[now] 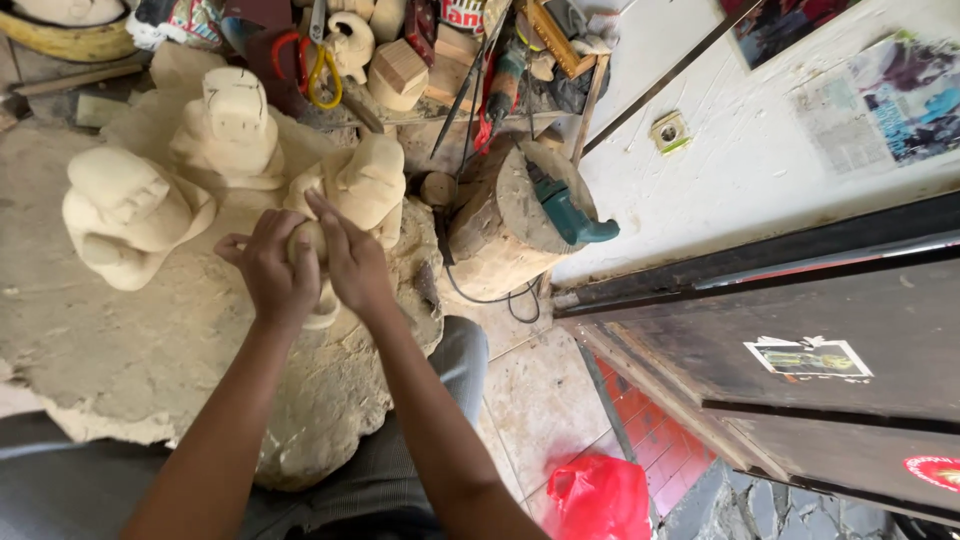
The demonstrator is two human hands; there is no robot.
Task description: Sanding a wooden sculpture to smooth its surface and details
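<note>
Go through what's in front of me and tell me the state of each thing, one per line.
Left hand: closed around a small pale carved piece.
Right hand: fingers pressed on the same small carved piece.
Front wooden figure: upright, rough-cut, behind the hands.
Left wooden figure: upright, unpainted.
Back wooden figure: upright, unpainted.
Teal power tool: lying on the stump, cord trailing down.
Red plastic bag: crumpled on the floor.

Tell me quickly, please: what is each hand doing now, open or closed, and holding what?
Left hand: closed around a small pale wooden carving.
Right hand: fingers laid on the same carving; whether it grips cannot be told.
</note>
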